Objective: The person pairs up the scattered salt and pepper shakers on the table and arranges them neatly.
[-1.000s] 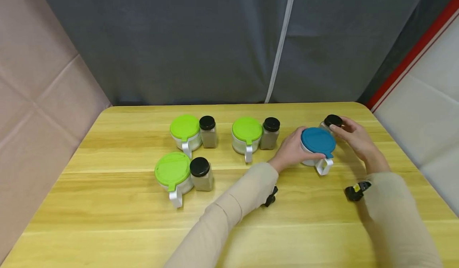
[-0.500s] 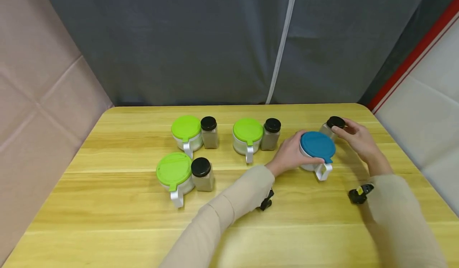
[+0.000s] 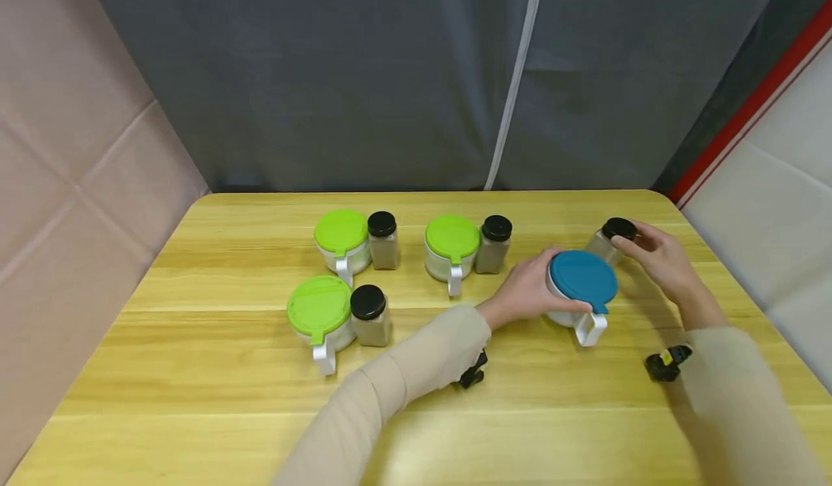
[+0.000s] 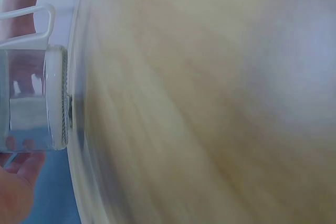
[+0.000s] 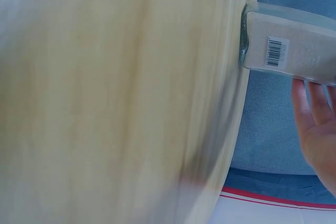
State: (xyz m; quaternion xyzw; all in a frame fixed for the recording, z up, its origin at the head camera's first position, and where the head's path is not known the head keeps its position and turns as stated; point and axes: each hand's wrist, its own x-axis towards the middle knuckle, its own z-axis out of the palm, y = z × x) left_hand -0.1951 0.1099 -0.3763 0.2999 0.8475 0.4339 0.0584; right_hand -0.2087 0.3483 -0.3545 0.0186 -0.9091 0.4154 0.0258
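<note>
In the head view my left hand [image 3: 525, 288] grips a round seasoning jar [image 3: 583, 281] with a blue lid and white handle, thumb along its near side. The left wrist view shows its clear glass body, white base [image 4: 55, 98] and pale contents, beside the fingers [image 4: 31, 166]. Its base is at the tabletop; whether it touches, I cannot tell. Just behind and to the right, my right hand [image 3: 669, 263] holds a square glass spice jar [image 3: 604, 248] by its black lid area. In the right wrist view that jar's barcode label [image 5: 276, 52] shows, its base at the table surface.
Three green-lidded jars, at back left [image 3: 341, 233], back middle [image 3: 453, 237] and front left [image 3: 319, 307], each stand beside a black-lidded spice jar, such as the front one [image 3: 370, 316]. Everything is on a wooden table [image 3: 260, 428], with a grey curtain [image 3: 364, 81] behind.
The blue-lidded jar has come toward me in my left hand. My right hand and the spice jar have shifted slightly right and nearer. The green-lidded jars stay put; the head view shifts a little.
</note>
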